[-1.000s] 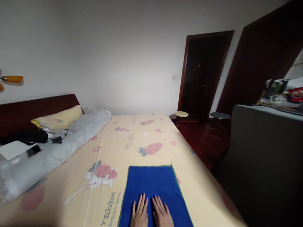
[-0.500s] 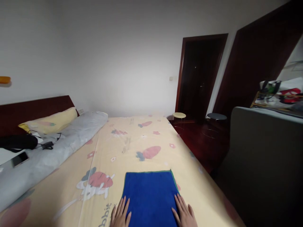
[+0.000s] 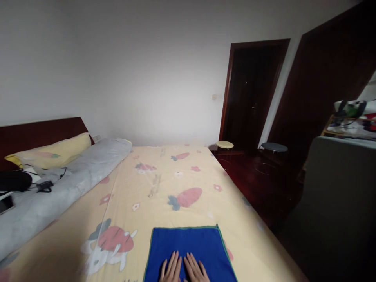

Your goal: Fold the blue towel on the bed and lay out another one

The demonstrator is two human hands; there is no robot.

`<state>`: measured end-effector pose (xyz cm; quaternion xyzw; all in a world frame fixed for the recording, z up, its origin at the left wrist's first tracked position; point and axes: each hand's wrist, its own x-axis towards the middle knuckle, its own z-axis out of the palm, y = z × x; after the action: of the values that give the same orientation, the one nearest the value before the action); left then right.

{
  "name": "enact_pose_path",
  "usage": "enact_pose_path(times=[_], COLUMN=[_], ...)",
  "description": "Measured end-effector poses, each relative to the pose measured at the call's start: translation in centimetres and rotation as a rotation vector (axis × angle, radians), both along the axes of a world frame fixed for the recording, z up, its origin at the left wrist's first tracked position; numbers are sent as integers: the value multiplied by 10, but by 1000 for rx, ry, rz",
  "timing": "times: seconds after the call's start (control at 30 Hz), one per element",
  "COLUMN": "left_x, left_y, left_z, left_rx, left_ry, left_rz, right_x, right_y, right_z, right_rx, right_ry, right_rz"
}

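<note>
A blue cloth (image 3: 199, 239) with a green stitched edge lies flat on the bed, its near part running out of the bottom of the view. My left hand (image 3: 172, 268) rests palm down on the cloth, fingers stretched out. Close beside it, my right hand (image 3: 195, 269) lies flat on the same cloth with its fingers extended. A narrow gap separates the two hands near the cloth's middle. Neither hand grips anything. The wrists are cut off by the frame's lower edge.
The bed (image 3: 158, 176) has a cream sheet printed with carrots and rabbits. A rolled grey quilt (image 3: 73, 176) and a yellow pillow (image 3: 55, 150) lie at the left, with a black cable adapter (image 3: 45, 186). Two stools (image 3: 225, 145) stand beyond the right edge; a grey panel (image 3: 343, 203) rises at right.
Both hands have moved inward from the cloth's left and right edges to its middle, close together. The view has shifted slightly, and the cloth appears lower.
</note>
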<state>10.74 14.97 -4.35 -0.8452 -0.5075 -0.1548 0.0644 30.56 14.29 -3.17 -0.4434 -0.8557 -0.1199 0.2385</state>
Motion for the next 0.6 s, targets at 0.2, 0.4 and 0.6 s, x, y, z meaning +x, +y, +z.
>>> enact_pose_path(times=[0.2,0.4,0.6], left_x=[-25,-52,-34], left_y=[44,59,66], left_z=[88,104,116], left_rx=[-302,-409,-449], left_ry=[-40,-6,108], left_rz=[315,440,537], right_x=[49,93,85], right_y=[33,51,58], right_z=[53,61,47], right_rx=[-467,-564,-383], right_ry=[128,177,73], right_rz=[-298,-646,-765])
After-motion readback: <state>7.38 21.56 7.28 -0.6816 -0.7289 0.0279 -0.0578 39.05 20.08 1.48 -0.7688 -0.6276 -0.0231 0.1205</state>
